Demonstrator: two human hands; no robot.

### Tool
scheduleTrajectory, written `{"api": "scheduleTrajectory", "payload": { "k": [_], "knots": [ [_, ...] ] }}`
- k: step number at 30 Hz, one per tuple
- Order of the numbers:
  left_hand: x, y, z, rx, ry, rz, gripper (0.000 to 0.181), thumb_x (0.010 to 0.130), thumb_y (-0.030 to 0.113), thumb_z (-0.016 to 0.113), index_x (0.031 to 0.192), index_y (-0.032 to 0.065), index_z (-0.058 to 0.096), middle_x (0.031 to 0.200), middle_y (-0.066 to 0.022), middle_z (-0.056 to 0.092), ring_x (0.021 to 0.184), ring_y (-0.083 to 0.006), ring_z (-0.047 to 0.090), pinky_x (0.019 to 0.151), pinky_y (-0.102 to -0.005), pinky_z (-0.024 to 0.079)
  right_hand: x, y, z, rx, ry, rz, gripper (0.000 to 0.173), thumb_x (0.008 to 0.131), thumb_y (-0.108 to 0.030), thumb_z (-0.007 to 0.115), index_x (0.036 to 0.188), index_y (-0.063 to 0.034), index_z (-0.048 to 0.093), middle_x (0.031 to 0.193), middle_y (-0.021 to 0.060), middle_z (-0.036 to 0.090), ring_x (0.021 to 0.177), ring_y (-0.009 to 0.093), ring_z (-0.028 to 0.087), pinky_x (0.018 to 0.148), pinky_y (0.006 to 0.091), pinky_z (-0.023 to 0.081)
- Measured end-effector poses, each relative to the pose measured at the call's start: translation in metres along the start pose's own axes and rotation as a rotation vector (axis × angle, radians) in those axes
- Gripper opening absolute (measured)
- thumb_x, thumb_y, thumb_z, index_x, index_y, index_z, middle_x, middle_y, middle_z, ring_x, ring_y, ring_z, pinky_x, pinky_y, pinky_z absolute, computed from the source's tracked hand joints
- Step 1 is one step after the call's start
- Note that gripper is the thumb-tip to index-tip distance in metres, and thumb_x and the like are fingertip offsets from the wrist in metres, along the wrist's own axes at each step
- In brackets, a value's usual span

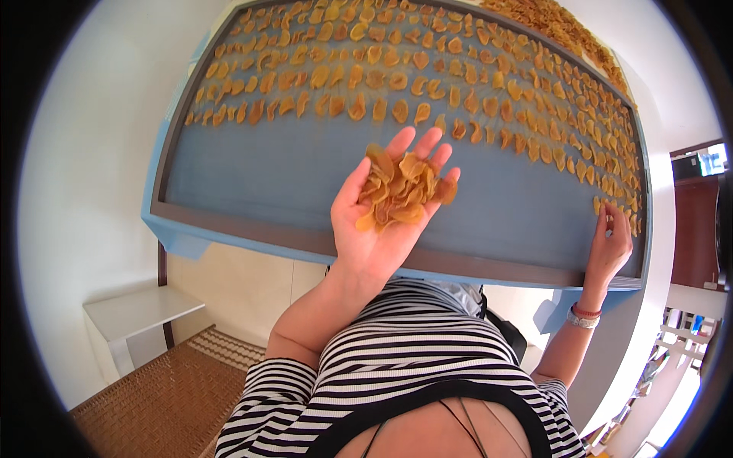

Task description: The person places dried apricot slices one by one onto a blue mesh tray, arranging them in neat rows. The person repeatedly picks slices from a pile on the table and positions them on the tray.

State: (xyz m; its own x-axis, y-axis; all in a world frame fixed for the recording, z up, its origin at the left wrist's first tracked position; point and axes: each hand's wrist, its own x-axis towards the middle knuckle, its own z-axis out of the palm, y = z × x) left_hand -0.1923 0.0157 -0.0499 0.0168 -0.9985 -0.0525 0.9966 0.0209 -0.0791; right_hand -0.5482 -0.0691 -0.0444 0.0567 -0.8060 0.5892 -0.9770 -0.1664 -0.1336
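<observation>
My left hand [381,229] is palm up over the middle of a framed mesh drying screen [286,172], fingers slightly curled under a heap of thin, amber dried slices [401,186]. At the right end of the screen, my right hand [613,235] points its pinched fingertips down at a slice lying on the mesh; whether the fingers grip it cannot be told. Several rows of similar slices [355,107] lie spaced apart across the far part of the screen and down its right side.
Beyond the screen's far right edge lies a thick spread of more slices [555,26]. Blue sheeting [189,243] shows under the frame [229,222]. A small white table [143,309] and a woven brown mat [166,389] are at the lower left. A white wall borders the left side.
</observation>
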Motion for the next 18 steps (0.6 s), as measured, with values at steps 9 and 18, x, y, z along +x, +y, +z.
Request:
{"api": "scheduleTrajectory", "payload": {
  "k": [9, 18],
  "knots": [
    [-0.001, 0.001, 0.005, -0.024, 0.004, -0.007, 0.049, 0.105, 0.028, 0.036, 0.147, 0.0034, 0.04, 0.155, -0.0206, 0.035, 0.144, -0.035, 0.033, 0.12, -0.0567, 0.026, 0.021, -0.123, -0.03, 0.479, -0.153, -0.204, 0.012, 0.084, 0.005, 0.072, 0.094, -0.0012, 0.071, 0.087, 0.0062, 0.069, 0.069, 0.014, 0.061, 0.061, 0.0248, 0.049],
    [-0.002, 0.002, 0.005, -0.003, -0.012, -0.016, 0.052, 0.105, 0.031, 0.034, 0.15, 0.0041, 0.037, 0.155, -0.0186, 0.036, 0.145, -0.0335, 0.033, 0.12, -0.0524, 0.027, 0.018, -0.199, -0.017, 0.804, -0.465, -0.45, 0.03, 0.075, 0.004, 0.077, 0.103, -0.003, 0.068, 0.084, 0.0094, 0.065, 0.07, 0.023, 0.064, 0.06, 0.0318, 0.051]
  ]
}}
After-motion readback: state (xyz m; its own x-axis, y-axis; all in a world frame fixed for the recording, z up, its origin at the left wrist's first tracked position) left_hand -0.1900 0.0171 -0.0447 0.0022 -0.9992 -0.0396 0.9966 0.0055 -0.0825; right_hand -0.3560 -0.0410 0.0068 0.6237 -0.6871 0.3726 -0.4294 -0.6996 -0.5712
